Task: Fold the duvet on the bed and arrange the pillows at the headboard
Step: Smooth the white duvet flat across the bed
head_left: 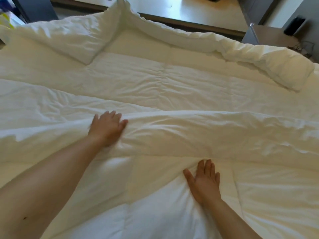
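Observation:
A white quilted duvet [172,80] covers the whole bed, wrinkled, with a long raised fold running left to right across the middle. Its far left corner is turned back over itself and its far right edge is rolled into a thick ridge [269,61]. My left hand [107,127] lies flat with straight fingers on the duvet at the raised fold, left of centre. My right hand [204,181] presses flat on the duvet nearer to me, fingers pointing away under the fold's edge. No pillow can be told apart from the bedding.
Beyond the bed runs a light floor [181,9] with a dark strip along the bed's far edge. A grey cabinet [265,34] with a black device and cables stands at the far right. Dark furniture and coloured items sit at the far left.

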